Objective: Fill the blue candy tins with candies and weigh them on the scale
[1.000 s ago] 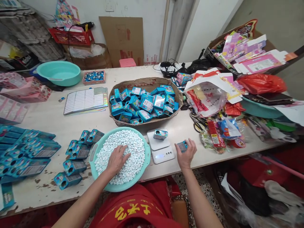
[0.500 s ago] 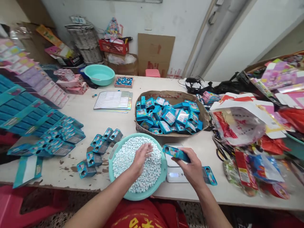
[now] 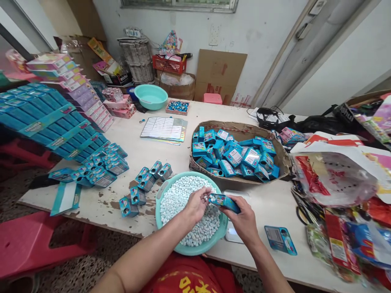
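My right hand (image 3: 243,217) grips a small blue printed carton (image 3: 225,202), holding it tilted over the right side of a turquoise basin (image 3: 159,209). Small white candies (image 3: 183,199) fill the basin. My left hand (image 3: 197,205) is cupped at the carton's left end, its fingers curled with a few white candies at their tips. Partly hidden under my right hand lies a white scale (image 3: 234,235) with a lit display. To its right a flat blue card (image 3: 280,240) rests on the table.
Several blue cartons (image 3: 146,182) stand left of the basin. Behind it, a cardboard tray (image 3: 195,165) holds many more. Stacked blue boxes (image 3: 51,122) rise at the left. Scissors (image 3: 302,213) and plastic packaging (image 3: 336,175) crowd the right. A pink stool (image 3: 27,240) stands at lower left.
My left hand has risen from the candies to the carton's end, its fingers now curled. The carton in my right hand has come over the basin's right side. The view has turned left.
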The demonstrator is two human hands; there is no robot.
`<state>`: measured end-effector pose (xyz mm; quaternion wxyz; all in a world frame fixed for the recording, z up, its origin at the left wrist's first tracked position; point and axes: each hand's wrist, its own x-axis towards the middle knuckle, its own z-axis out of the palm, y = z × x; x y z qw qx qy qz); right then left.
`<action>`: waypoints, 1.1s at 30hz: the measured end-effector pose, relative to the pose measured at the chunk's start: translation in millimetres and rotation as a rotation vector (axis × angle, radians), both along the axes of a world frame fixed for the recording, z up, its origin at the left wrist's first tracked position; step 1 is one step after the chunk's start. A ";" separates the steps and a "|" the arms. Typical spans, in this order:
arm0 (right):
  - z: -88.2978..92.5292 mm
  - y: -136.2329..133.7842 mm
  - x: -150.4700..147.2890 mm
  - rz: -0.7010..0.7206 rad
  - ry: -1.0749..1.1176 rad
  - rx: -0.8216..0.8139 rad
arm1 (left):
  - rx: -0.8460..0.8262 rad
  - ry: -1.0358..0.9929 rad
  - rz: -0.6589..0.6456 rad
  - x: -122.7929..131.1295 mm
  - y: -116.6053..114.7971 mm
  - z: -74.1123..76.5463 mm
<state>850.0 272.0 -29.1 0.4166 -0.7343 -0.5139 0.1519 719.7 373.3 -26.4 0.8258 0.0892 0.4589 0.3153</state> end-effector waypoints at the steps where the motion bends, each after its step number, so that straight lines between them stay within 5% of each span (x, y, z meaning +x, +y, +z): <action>1: -3.1 0.6 -1.2 -0.006 0.021 -0.006 | 0.028 0.006 0.011 -1.3 -0.5 0.5; 13: -12.2 -4.2 -6.9 -0.117 0.122 0.002 | 0.467 0.290 -0.255 -8.7 2.5 -27.4; 18: -30.9 -22.1 12.7 -0.328 0.455 -0.011 | 0.576 0.436 -0.341 -20.1 18.0 -38.9; 22: -51.5 -33.8 39.5 -0.398 0.664 0.123 | 0.826 0.682 -0.399 -37.6 30.5 -50.7; 29: -108.6 -29.4 76.6 -0.489 0.682 0.164 | 0.956 0.880 -0.636 -44.3 41.3 -66.6; 33: -116.5 -36.4 79.8 -0.494 0.666 0.143 | 0.967 0.897 -0.666 -43.5 47.6 -66.4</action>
